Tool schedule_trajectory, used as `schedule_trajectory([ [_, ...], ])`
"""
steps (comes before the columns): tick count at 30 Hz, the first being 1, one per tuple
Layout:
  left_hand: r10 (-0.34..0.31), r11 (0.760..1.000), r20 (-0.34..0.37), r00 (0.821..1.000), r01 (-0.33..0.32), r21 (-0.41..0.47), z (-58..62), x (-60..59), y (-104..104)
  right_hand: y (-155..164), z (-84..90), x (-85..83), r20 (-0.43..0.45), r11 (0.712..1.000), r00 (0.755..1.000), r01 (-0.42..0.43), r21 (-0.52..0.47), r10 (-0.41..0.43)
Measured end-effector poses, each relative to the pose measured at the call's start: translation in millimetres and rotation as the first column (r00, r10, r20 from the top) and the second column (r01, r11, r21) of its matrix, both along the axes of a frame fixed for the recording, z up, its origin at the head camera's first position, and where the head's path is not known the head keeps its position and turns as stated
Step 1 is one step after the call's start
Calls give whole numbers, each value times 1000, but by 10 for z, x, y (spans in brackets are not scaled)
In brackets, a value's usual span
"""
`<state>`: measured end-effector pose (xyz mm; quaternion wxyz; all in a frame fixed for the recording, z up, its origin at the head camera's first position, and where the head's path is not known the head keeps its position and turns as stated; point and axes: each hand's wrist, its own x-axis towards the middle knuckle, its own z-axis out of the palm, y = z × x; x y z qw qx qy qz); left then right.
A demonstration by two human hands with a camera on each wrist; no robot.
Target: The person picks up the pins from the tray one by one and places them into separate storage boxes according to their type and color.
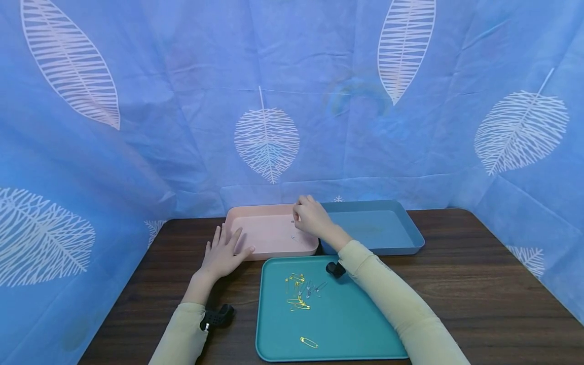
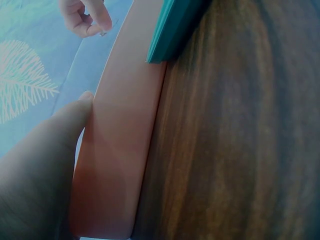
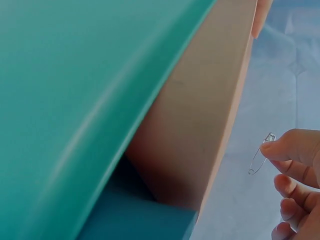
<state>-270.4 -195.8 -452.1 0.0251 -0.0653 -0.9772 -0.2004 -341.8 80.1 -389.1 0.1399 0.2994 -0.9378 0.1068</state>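
My right hand [image 1: 312,219] is over the right part of the pink tray [image 1: 262,238]. Between thumb and index finger it pinches a silver safety pin [image 3: 270,136], best seen in the right wrist view. My left hand [image 1: 221,257] rests at the pink tray's front left corner with fingers spread, its thumb [image 2: 86,97] touching the rim. A small silver piece [image 1: 293,237], apparently another pin, lies in the pink tray. Gold safety pins [image 1: 298,304] and silver safety pins [image 1: 309,290] lie loosely grouped on the teal tray [image 1: 347,329].
To the right of the pink tray stands a blue tray [image 1: 374,225]. One gold safety pin [image 1: 308,342] lies apart near the teal tray's front edge. The trays are on a dark wooden table [image 1: 470,289], with a blue leaf-patterned cloth [image 1: 319,142] hanging behind.
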Motion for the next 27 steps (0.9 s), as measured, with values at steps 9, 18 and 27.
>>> schedule_trajectory([
  [9,-1,1000,2,1000,1,2,11,5,-1,-57,-37,-95,44,999,998,44,28,-45],
  [18,-6,1000,-3,1000,6,4,5,-3,-2,-91,-52,-115,31,999,998,50,10,-50],
  [27,-5,1000,7,1000,5,-2,-11,-23,-23,-12,-62,-85,12,999,999,53,1,-53],
])
